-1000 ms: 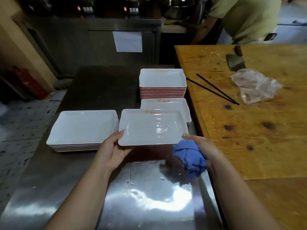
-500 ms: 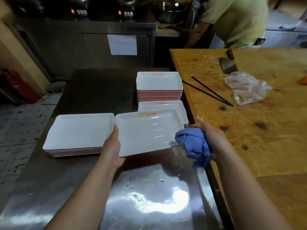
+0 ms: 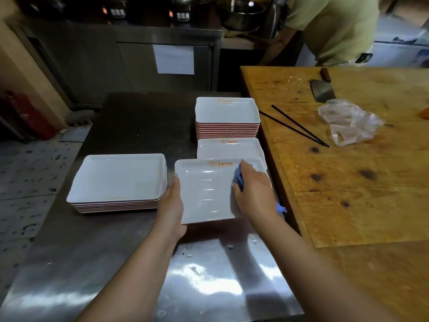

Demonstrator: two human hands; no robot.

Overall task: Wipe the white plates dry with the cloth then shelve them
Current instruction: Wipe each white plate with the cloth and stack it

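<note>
Two bare hands work one white rectangular plate [image 3: 206, 194] at the centre of the frame: the left hand [image 3: 171, 205] grips its left edge, thumb lying along the rim, while the right hand [image 3: 254, 189] presses a bunched blue cloth [image 3: 238, 180] onto the plate's right side — fingers curled over the cloth, a scrap of it showing below the wrist. The plate is held tilted just above a steel counter [image 3: 209, 282] speckled with water drops. Directly behind it lies a low stack of plates [image 3: 232, 148], and beyond that, toward the upper centre, a taller stack with red-edged rims [image 3: 227, 117]. A third stack [image 3: 118, 182] sits at centre left, just beside the left hand. To the right, a wooden table [image 3: 359, 182] carries a pair of black chopsticks [image 3: 299, 126], a crumpled clear plastic bag [image 3: 348, 122] and a cleaver [image 3: 322, 89]. Another person in a green shirt [image 3: 334, 29] leans in at the upper right.
</note>
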